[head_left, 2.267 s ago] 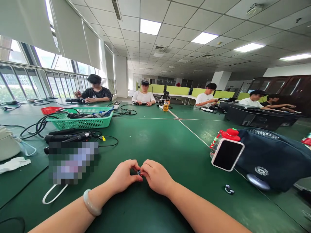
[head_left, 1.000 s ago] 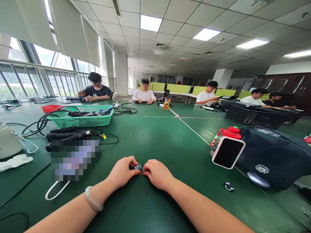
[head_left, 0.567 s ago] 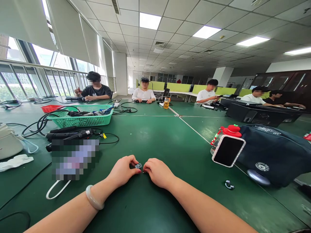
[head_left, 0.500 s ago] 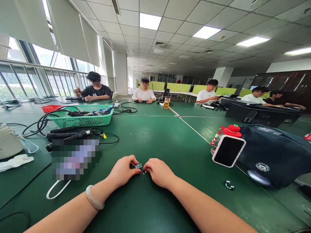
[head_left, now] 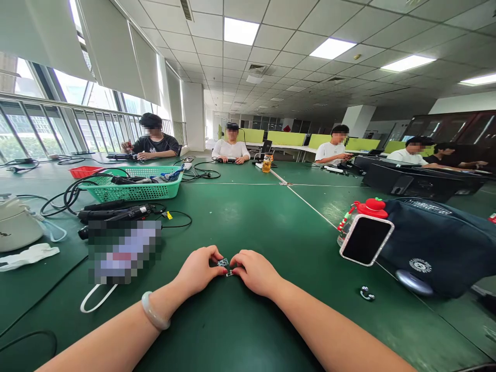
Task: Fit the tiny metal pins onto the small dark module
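Between thumb and fingers, my left hand (head_left: 201, 266) pinches a small dark circuit board (head_left: 222, 262) with light markings. Just right of it, my right hand (head_left: 253, 271) is closed in a pinch on a tiny light-coloured part (head_left: 229, 273), too small to name. The board and the tiny part are very close together; I cannot tell if they touch. Both hands are low over the green table (head_left: 232, 222), near its front middle.
On the left stand a green basket (head_left: 132, 192), black cables and devices (head_left: 116, 213), and a white strap (head_left: 95, 302). To the right are a propped phone (head_left: 367, 240), a red-capped bottle (head_left: 372, 207), a dark bag (head_left: 434, 248) and a small shiny clip (head_left: 366, 293). Several people sit beyond.
My right thumb and fingers have spread slightly around the tiny part, which shows more clearly. My left hand keeps its pinch on the board. The view has shifted slightly.
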A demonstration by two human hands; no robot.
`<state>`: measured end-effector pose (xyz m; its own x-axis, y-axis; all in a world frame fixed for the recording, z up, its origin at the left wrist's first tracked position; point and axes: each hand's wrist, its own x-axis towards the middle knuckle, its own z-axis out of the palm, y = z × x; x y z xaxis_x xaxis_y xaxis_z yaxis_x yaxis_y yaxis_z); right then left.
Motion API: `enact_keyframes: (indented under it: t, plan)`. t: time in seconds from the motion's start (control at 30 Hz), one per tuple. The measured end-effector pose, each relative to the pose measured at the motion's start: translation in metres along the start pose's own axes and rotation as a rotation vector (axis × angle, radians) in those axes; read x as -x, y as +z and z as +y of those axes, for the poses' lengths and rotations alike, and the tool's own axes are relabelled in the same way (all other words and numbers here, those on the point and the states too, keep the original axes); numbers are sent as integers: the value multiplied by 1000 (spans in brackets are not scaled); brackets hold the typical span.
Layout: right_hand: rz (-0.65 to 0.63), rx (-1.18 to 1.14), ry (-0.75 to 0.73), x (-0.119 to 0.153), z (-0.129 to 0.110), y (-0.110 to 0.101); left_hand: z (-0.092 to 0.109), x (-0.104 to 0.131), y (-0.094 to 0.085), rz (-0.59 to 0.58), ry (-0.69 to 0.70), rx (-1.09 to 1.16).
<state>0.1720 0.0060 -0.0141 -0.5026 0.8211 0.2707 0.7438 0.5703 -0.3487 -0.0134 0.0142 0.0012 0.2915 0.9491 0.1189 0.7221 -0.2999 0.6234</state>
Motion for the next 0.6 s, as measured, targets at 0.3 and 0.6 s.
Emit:
enact_keyframes:
  t: [0.3,0.6]
  plan:
    - [-19,24,-13,0,-2,2,3,1,-1,1,-8,5]
    - [-6,22,-21,0,-1,2,1,1,0,18,-20,3]
